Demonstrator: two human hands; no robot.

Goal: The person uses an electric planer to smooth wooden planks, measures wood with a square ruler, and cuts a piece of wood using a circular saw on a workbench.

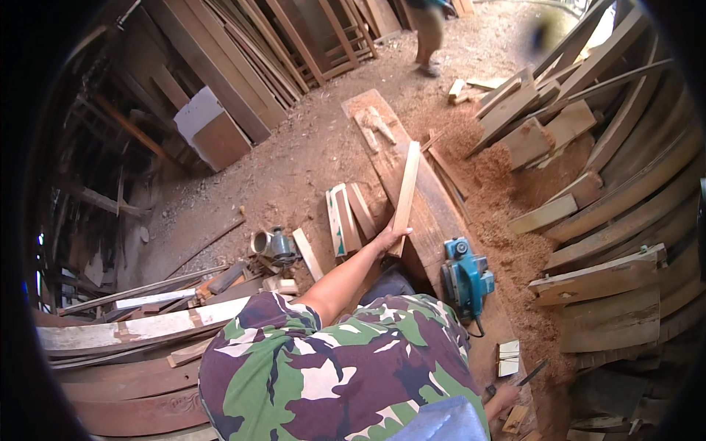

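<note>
My left hand point(393, 236) is closed around the lower end of a pale wooden strip point(409, 184), which slants up and away over the long plank bench point(434, 197). Low on the right, my right hand point(504, 398) is closed on a thin dark tool point(532, 373); its exact kind is too small to tell. A teal electric planer point(468, 278) rests on the bench between my two hands. Just beyond my right hand lies a small pale wood block point(508, 358) with dark lines. Another wood offcut point(515, 420) sits close by my right hand.
Boards point(340, 220) stand left of the bench, near a metal machine part point(278, 243). Sawdust and shavings point(507, 220) line the bench's right side. Stacked timber point(618, 275) fills the right; planks point(132, 382) lie at left. Another person's leg point(430, 37) shows at the back.
</note>
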